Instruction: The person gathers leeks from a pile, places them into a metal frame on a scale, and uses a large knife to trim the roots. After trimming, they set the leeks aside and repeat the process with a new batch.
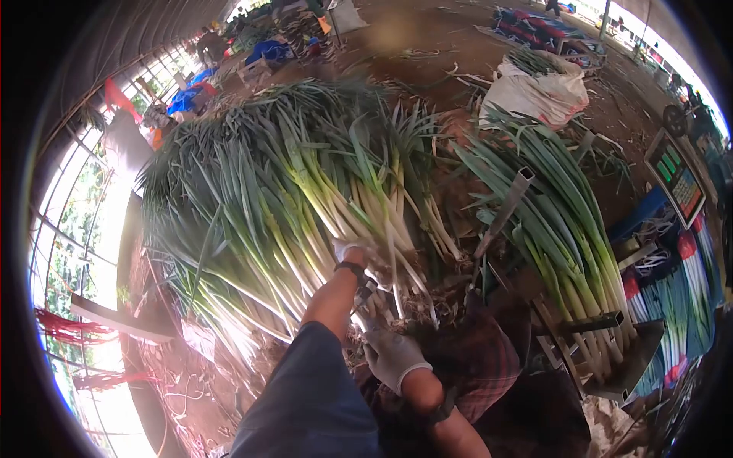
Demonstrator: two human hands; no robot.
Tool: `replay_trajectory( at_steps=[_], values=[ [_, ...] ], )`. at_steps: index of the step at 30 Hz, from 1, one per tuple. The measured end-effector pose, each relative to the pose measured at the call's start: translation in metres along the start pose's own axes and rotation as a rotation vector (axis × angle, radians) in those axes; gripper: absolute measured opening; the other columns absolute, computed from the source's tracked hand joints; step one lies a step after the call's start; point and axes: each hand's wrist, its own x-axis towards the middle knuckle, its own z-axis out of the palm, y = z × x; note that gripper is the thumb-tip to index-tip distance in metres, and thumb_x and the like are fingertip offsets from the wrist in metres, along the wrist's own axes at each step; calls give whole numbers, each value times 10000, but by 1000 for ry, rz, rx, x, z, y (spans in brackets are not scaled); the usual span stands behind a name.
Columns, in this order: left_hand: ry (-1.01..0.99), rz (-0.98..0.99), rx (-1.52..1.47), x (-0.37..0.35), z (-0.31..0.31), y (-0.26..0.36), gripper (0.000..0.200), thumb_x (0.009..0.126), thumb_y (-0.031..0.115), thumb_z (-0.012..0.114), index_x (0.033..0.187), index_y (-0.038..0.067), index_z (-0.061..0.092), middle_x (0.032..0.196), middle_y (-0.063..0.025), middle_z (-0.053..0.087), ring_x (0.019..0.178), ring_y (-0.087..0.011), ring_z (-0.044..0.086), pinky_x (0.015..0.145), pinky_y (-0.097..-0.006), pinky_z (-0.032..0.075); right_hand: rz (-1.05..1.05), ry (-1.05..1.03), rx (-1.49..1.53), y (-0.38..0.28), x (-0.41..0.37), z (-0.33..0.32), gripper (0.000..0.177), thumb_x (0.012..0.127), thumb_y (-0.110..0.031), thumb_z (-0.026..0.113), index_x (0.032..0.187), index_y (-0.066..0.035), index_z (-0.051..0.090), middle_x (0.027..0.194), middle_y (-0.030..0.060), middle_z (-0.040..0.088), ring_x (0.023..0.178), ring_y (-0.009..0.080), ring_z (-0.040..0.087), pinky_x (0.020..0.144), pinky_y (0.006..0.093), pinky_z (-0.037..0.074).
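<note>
A broad heap of large green onions (267,221) lies in front of me, leaves pointing away and white root ends toward me. My left hand (363,256), in a pale glove with a dark band at the wrist, is closed around white stalks in the middle of the heap; its fingers are partly blurred. Below it, my right hand (393,359), in a greyish glove, has its fingers curled at the lower ends of stalks near the roots. What sits inside its grip is partly hidden.
To the right, a bundle of green onions (565,221) rests in a metal stand (645,347). Beyond it are a scale display (676,175) and tied bundles (676,305). A white sack (534,95) stands behind. A metal bar (504,210) juts up beside the heap.
</note>
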Motion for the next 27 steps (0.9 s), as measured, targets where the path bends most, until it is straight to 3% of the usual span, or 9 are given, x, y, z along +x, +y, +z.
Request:
replay_trajectory(
  at_steps=[1,2,5,10,16,19,22,27],
  values=[
    [26,158,232,10,-2,-4,938,674,116,889,1453,25,373,1319,-220,588,1149,-348,648,879,-424,591,1,21,-4,1,-3,1,170,949,-195,559,976,-53,649,1004,185,699,902,395,683,796,499,544],
    [-44,200,53,68,8,-30,868,672,66,864,1402,20,396,1265,-229,597,1075,-327,666,783,-423,613,2,38,-8,0,-6,2,173,949,-199,561,978,-55,652,1002,187,699,902,398,683,791,502,545],
    [-19,217,127,22,-4,-16,872,674,30,837,1419,22,383,1251,-222,602,1070,-330,663,790,-419,613,13,-9,6,0,-9,-1,184,947,-210,570,1007,-64,664,980,193,702,905,400,682,799,500,545],
    [91,300,354,23,17,-20,901,722,178,840,1462,34,345,1315,-219,606,1179,-334,638,1023,-348,496,28,7,17,2,-15,1,187,945,-209,576,1024,-71,674,964,194,709,907,395,684,806,493,541],
    [158,234,334,42,43,-21,925,706,193,857,1465,27,355,1351,-229,589,1229,-360,617,1034,-380,499,12,23,37,3,-10,-3,187,947,-213,573,1019,-76,677,960,173,718,899,373,693,808,471,539],
    [256,215,375,55,52,-19,820,698,198,869,1387,-3,471,1239,-216,658,1121,-325,675,971,-373,534,33,-26,11,0,-7,-7,181,946,-216,573,1007,-78,674,955,167,718,896,367,694,811,466,535],
    [45,210,288,62,39,-16,684,714,196,863,1275,-59,569,1060,-177,718,948,-272,714,840,-366,578,12,-9,-24,6,-7,-1,174,947,-216,573,987,-76,669,949,173,713,889,374,690,801,473,534],
    [-187,110,-26,57,7,-14,433,810,145,793,1110,-114,619,966,-152,712,827,-251,705,625,-378,573,43,163,87,0,-9,-14,151,948,-188,576,965,-66,665,941,197,695,903,398,672,768,496,528]
  ],
)
